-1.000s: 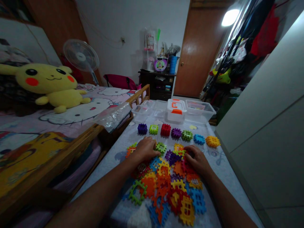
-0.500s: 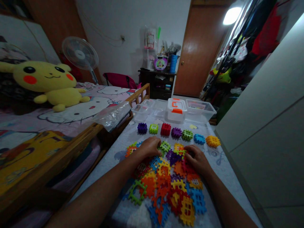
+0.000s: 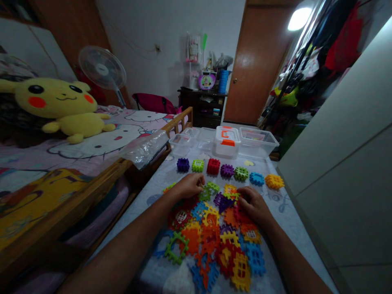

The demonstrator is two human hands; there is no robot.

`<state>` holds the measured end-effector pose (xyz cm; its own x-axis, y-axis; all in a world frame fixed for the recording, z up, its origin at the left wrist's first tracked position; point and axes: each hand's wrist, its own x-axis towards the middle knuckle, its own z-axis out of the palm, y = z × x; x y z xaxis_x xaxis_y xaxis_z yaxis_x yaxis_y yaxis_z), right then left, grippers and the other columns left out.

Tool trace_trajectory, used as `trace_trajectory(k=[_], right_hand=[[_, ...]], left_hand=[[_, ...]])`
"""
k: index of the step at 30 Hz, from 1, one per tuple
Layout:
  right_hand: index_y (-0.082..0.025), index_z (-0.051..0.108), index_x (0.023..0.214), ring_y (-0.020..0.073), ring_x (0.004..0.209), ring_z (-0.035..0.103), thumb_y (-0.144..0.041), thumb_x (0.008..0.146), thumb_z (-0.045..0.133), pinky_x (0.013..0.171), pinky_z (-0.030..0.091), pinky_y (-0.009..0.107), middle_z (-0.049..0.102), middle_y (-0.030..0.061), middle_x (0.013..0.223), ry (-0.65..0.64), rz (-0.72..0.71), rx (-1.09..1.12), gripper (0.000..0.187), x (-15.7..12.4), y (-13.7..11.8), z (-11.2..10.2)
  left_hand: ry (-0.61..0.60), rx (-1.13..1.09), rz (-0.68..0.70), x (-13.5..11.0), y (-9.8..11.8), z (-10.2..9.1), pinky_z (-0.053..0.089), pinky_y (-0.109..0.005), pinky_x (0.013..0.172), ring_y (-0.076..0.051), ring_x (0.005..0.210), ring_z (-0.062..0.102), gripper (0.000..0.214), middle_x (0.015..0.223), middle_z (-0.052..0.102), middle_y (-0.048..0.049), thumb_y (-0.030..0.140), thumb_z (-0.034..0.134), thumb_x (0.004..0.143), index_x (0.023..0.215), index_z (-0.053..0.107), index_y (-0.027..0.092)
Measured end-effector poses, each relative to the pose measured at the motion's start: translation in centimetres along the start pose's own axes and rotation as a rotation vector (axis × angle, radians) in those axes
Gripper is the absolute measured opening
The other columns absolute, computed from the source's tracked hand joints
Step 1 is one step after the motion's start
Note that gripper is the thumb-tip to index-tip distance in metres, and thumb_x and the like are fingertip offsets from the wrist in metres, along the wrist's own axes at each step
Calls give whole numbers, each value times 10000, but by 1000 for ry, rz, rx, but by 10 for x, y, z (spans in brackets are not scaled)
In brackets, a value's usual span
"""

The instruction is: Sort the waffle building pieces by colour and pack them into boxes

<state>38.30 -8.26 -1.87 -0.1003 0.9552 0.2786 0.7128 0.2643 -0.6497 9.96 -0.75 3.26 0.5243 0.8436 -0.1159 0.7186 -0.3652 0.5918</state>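
Note:
Interlocking plastic building panels point(image 3: 211, 234) in many colours lie in a loose pile on the cloth-covered table. My left hand point(image 3: 192, 185) is over the pile's far left part, fingers curled together beside green panels point(image 3: 211, 188); whatever is between the fingertips is hidden. At the far right of the pile, my right hand point(image 3: 252, 204) rests with thumb and index finger apart, touching the edge near a yellow-green panel point(image 3: 232, 196) and a red panel point(image 3: 241, 214). A purple panel point(image 3: 225, 203) lies between the hands.
Beyond the pile stands a row of assembled blocks, from a dark purple block point(image 3: 183, 165) to a yellow block point(image 3: 274, 181). Clear plastic boxes point(image 3: 259, 143) and a box with orange clips point(image 3: 227, 143) are at the far end. A wooden bed rail point(image 3: 122, 167) borders the left.
My left hand has shifted slightly left and away from me, and more green shows beside its fingers. The right hand stays in place.

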Motion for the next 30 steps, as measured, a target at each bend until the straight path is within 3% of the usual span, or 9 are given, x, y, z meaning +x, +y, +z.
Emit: trace_trajectory(k=[5, 8, 10, 16, 24, 30], right_hand=[[-198, 661, 946, 227, 899, 604, -303, 810, 545, 848, 475, 378, 657, 70, 948, 6, -3, -3, 208, -1, 0, 0], [-201, 663, 940, 229, 895, 603, -296, 808, 545, 841, 476, 378, 657, 69, 939, -3, -2, -9, 201, -1, -1, -1], [-203, 664, 945, 228, 897, 603, -292, 809, 542, 842, 476, 377, 657, 68, 937, -8, -4, -8, 203, -1, -2, -1], [-210, 666, 951, 227, 889, 603, -290, 801, 549, 839, 477, 376, 664, 65, 936, 3, -6, -8, 206, 0, -1, -1], [-202, 667, 949, 230, 896, 606, -303, 804, 546, 843, 475, 380, 659, 72, 941, -10, 5, -9, 214, 0, -1, -1], [-206, 671, 941, 234, 904, 610, -299, 792, 552, 853, 479, 388, 671, 71, 954, 8, 1, 2, 212, 0, -1, -1]], left_hand=[[52, -34, 44, -2, -2, -10, 409, -227, 609, -142, 683, 579, 161, 728, 602, 23, 125, 593, 711, 864, 626, 164], [200, 51, 136, -5, -4, -9, 438, -257, 716, -167, 781, 589, 134, 806, 628, -17, 80, 567, 717, 801, 617, 171], [226, 144, 197, -8, -7, -6, 439, -281, 795, -190, 866, 583, 134, 868, 633, -39, 71, 573, 724, 793, 612, 179], [3, 217, 191, -14, -16, -6, 442, -297, 894, -225, 1027, 561, 293, 1057, 613, -54, 142, 705, 677, 952, 628, 202], [-88, 304, 177, -2, -8, -12, 392, -333, 1015, -263, 1154, 539, 466, 1217, 606, -97, 178, 708, 681, 1136, 611, 186], [-133, 345, 138, 10, -6, -9, 430, -331, 943, -272, 1068, 551, 442, 1126, 606, -71, 259, 749, 604, 1033, 650, 216]])
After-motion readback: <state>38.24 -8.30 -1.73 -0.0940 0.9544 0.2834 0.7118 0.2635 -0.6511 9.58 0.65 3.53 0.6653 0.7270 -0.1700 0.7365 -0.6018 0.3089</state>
